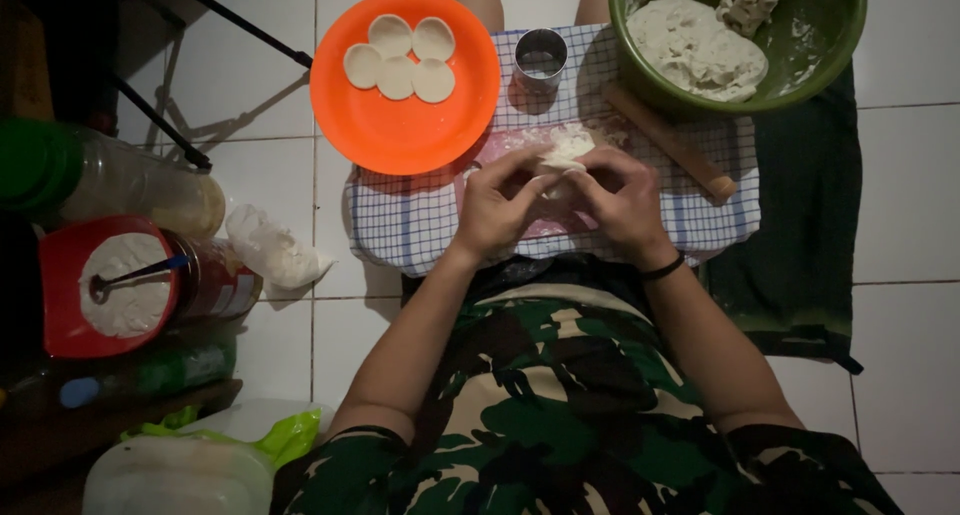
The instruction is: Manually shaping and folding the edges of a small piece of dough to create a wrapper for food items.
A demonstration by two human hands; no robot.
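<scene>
Both hands meet over a checked cloth on my lap. My left hand and my right hand pinch a small pale lump of dough between their fingertips, just above a pinkish floured board. An orange plate lies to the upper left, with several flat round dough discs on it. A metal ring cutter stands upright beyond the hands. A wooden rolling pin lies slanted to the right. A green bowl at the top right holds a large mass of dough.
On the left floor sit a red container of flour with a spoon in it, a clear plastic jar with a green lid, a white bag of powder and a lidded plastic tub. A dark green cloth lies under the bowl on white tiles.
</scene>
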